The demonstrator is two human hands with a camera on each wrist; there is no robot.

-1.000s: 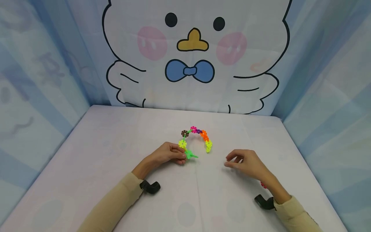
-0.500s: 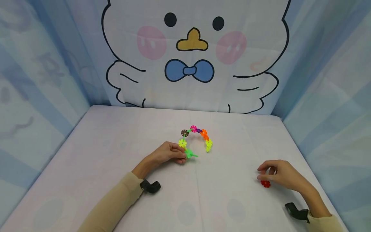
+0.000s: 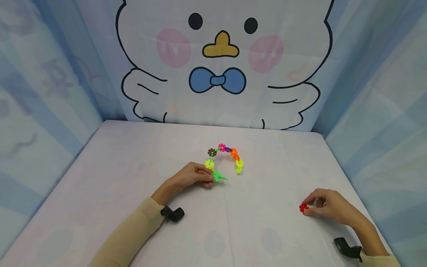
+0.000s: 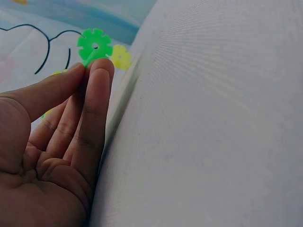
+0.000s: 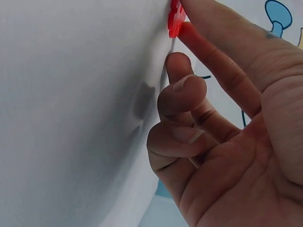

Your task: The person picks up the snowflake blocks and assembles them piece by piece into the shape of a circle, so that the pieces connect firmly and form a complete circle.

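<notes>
A curved chain of notched plastic snowflake discs point(image 3: 234, 152) in green, yellow, brown, pink, purple and orange arches on the table, its near side left unjoined. My left hand point(image 3: 195, 175) pinches the chain's green end disc point(image 4: 94, 46) between thumb and fingertips, seen closely in the left wrist view. Far to the right, my right hand point(image 3: 335, 207) pinches a single red snowflake disc point(image 3: 303, 208) between thumb and index finger. In the right wrist view that red disc point(image 5: 175, 21) shows at the top edge, with the other fingers curled loosely below.
A pale cloth covers the table point(image 3: 160, 148). Behind it hangs a curtain point(image 3: 300, 44) with a cartoon bird print, and blue patterned curtains stand at both sides. A black camera mount point(image 3: 172, 214) sits on the left wrist, another point(image 3: 347, 247) on the right.
My right hand has moved right and toward the table's near side, and its thumb and index finger have closed on the red disc. The left hand stays on the chain.
</notes>
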